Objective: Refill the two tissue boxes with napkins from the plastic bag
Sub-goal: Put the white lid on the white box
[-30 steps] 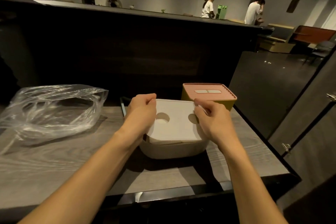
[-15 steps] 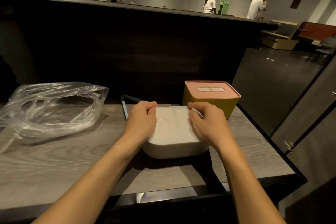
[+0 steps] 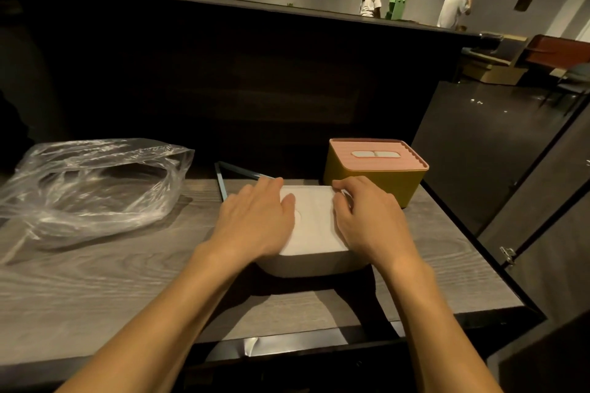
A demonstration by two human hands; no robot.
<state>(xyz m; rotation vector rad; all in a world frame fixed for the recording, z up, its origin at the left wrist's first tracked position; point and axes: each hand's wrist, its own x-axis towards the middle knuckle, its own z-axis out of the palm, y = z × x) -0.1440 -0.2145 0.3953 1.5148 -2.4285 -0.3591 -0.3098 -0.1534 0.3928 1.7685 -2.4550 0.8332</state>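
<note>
In the head view, you are pressing the lid [image 3: 311, 220] down onto the white tissue box [image 3: 314, 263], which is sitting on the grey worktop [image 3: 95, 281] directly in front of you. Your left hand [image 3: 255, 222] is lying flat on the left half of the lid with its fingers straight and spread, the thumb reaching toward the round opening in the middle. Your right hand [image 3: 367, 220] is resting on the right half with its fingers bent down over the far right corner, pressing and not pinching anything. The second tissue box [image 3: 375, 169], yellow with a pink ribbed lid, is standing just behind and to the right of the white one, lid on, and your right fingertips are lying close to its front wall. The clear plastic bag [image 3: 92, 185] is slumping well apart on the left of the worktop, and no napkins are showing through it from here. A thin dark frame [image 3: 223, 180] is leaning just behind your left hand.

By the look of it, you are closing the white box, so the refill is near its end. The next move is calling for even pressure at all four corners until the lid is sitting flush with the rim, then lifting both hands away without dragging the box toward the edge. Whether a napkin is showing through the round opening, you cannot tell here.
</note>
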